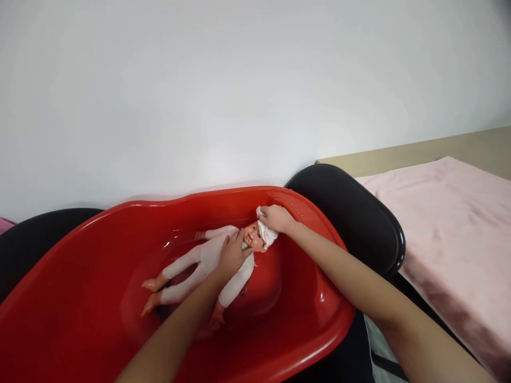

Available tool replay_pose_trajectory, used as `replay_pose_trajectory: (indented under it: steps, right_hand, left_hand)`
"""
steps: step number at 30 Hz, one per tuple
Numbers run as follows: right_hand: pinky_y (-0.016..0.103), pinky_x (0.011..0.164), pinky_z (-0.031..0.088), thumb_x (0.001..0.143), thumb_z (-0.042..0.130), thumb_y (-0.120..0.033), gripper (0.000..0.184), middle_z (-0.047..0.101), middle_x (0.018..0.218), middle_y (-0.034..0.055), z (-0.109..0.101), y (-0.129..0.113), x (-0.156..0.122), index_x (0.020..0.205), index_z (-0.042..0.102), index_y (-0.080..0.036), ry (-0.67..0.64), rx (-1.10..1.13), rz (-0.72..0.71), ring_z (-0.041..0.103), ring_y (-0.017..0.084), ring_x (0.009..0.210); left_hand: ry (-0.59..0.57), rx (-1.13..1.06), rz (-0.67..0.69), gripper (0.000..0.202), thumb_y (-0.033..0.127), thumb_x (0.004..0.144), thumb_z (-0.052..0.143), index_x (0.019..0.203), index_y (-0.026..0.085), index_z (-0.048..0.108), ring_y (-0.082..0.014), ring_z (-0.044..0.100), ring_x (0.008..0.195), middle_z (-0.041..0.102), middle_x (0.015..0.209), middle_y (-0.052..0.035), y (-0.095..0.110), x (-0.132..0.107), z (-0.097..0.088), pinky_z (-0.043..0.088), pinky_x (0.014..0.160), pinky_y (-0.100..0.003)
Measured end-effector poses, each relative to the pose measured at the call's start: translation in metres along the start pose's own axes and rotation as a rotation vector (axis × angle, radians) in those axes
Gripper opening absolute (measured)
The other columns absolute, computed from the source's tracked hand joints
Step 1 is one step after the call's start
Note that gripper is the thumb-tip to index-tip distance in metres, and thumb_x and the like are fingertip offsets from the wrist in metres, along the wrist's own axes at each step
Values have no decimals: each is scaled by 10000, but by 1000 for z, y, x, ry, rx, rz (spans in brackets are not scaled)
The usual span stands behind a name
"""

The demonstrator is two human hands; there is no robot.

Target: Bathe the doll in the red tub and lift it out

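Observation:
A baby doll (202, 260) in a pale pink suit lies on its back inside a red plastic baby bathtub (99, 298), head toward the right. My left hand (232, 251) rests on the doll's chest and neck, holding it down. My right hand (277, 217) presses a small white cloth (266, 232) against the top of the doll's head. The doll's bare feet point to the left.
The tub rests on black chairs (355, 213) against a white wall. To the right stands a table (459, 146) covered by a pink towel (451, 223). Another black chair back (32, 239) shows at the left.

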State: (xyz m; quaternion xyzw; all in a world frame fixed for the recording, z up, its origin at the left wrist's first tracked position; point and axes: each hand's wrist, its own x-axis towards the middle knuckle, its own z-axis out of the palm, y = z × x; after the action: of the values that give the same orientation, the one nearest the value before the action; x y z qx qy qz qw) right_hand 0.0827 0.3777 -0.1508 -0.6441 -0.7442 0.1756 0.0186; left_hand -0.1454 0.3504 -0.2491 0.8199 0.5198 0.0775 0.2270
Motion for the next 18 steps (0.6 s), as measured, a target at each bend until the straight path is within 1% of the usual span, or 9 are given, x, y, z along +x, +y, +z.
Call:
replay_pose_trajectory:
  steps: [2, 3, 4, 5, 7, 10, 12, 15, 18]
  right_hand:
    - [244, 777, 440, 1065, 600, -443, 328, 813, 1043, 76, 1, -2, -1, 1035, 781, -171, -125, 37, -116, 687, 173, 877]
    - [228, 750, 432, 1038, 648, -437, 297, 812, 984, 41, 1, -2, -1, 971, 783, -181, -169, 51, -154, 673, 149, 832]
    - [225, 727, 422, 1028, 659, -431, 289, 809, 958, 27, 1, -1, 0, 948, 782, -182, -185, 58, -167, 663, 139, 806]
    - [235, 708, 411, 1038, 634, -426, 300, 810, 969, 36, 2, 0, 1, 964, 783, -177, -173, 57, -155, 660, 143, 801]
    - [270, 689, 386, 1078, 536, -436, 374, 811, 1047, 94, 4, 4, 3, 1047, 781, -155, -106, 37, -92, 677, 178, 838]
    - [303, 699, 376, 1098, 466, -461, 455, 801, 1124, 169, 9, 9, 8, 1110, 783, -135, -41, 8, -23, 712, 243, 924]
    - [308, 700, 386, 1081, 503, -486, 450, 806, 1085, 169, 12, 10, 10, 1074, 797, -146, -55, 3, -32, 723, 254, 904]
    - [307, 694, 409, 1049, 573, -503, 413, 812, 1017, 144, 16, 12, 13, 1003, 806, -165, -97, 4, -51, 725, 244, 834]
    - [326, 736, 449, 1085, 495, -474, 457, 802, 1115, 200, 14, 13, 12, 1081, 797, -131, -59, -16, 14, 748, 292, 927]
  left_hand:
    - [3, -12, 11, 721, 370, 1016, 632, 1658, 145, 391, -282, 449, 1582, 520, 1695, -158, -1, 0, 0, 203, 1384, -436]
    - [3, -20, 18, 724, 370, 1018, 633, 1662, 147, 387, -279, 452, 1580, 522, 1692, -154, -2, 0, 1, 201, 1386, -440]
    - [1, -24, 22, 730, 372, 1022, 633, 1668, 144, 381, -278, 453, 1581, 524, 1690, -153, -3, -1, 1, 199, 1388, -446]
    - [0, -27, 25, 743, 375, 1023, 633, 1674, 130, 371, -281, 451, 1583, 523, 1688, -159, -3, -2, 1, 197, 1391, -453]
    - [-10, -26, 28, 782, 380, 1021, 641, 1685, 88, 349, -291, 431, 1598, 512, 1693, -176, -4, -4, 1, 185, 1396, -459]
    - [-24, -16, 37, 778, 406, 1036, 616, 1697, 100, 341, -274, 402, 1616, 481, 1727, -155, -4, -7, -2, 157, 1399, -396]
    - [-22, -30, 28, 745, 424, 1051, 578, 1694, 123, 352, -265, 407, 1612, 471, 1740, -139, -4, -8, -3, 142, 1397, -368]
    - [-23, -46, 26, 729, 435, 1049, 555, 1683, 128, 368, -279, 412, 1610, 465, 1743, -147, -6, -6, -1, 135, 1401, -393]
    - [-29, -17, 50, 742, 467, 1050, 555, 1688, 140, 363, -298, 416, 1609, 470, 1738, -154, -11, -3, 4, 181, 1397, -418]
